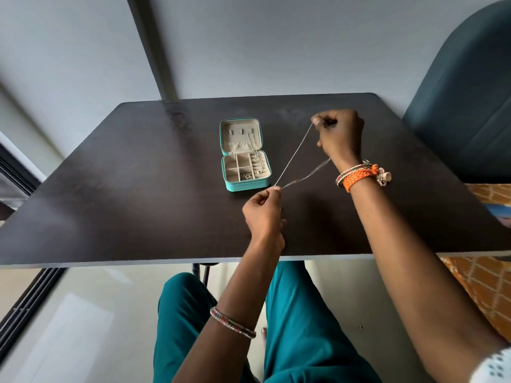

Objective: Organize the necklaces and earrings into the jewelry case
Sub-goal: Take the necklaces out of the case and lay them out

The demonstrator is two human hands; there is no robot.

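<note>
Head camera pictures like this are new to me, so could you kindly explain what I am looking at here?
There is no machine: a person wears one wide-angle camera on the head, looking down at their own bare hands. On the dark table stands an open teal jewelry case, with small jewelry in some compartments. The left hand and the right hand each pinch a thin silver necklace chain, stretched between them above the table, just right of the case.

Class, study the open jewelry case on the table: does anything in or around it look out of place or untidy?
One chain trails from the lid across the hinge into the right-hand compartments of the jewelry case instead of lying in one section. Nothing looks spilled or damaged.
</note>
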